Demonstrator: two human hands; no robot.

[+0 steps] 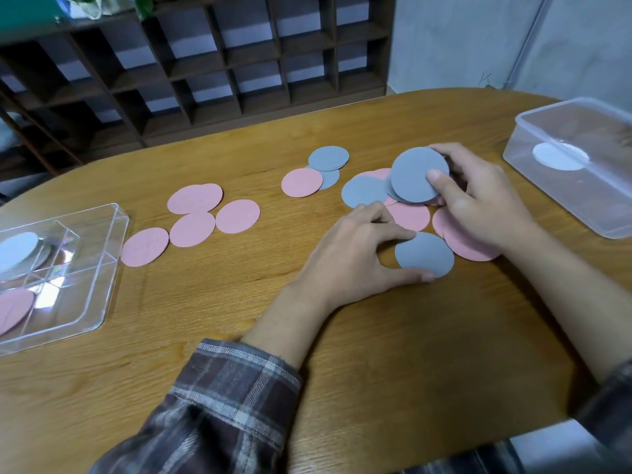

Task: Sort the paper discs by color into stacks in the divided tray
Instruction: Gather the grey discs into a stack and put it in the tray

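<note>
Pink and grey paper discs lie scattered over the wooden table. My right hand grips a small stack of grey discs, thumb on top, lifted above a mixed pile. My left hand pinches the edge of a single grey disc lying flat on the table. More grey discs and a pink disc sit further back. Several pink discs lie to the left. The clear divided tray at the left edge holds a grey stack and a pink disc.
A translucent plastic box with a white disc stands at the right edge of the table. A dark wooden cubby shelf runs behind the table. The table's rounded front edge curves at the lower right.
</note>
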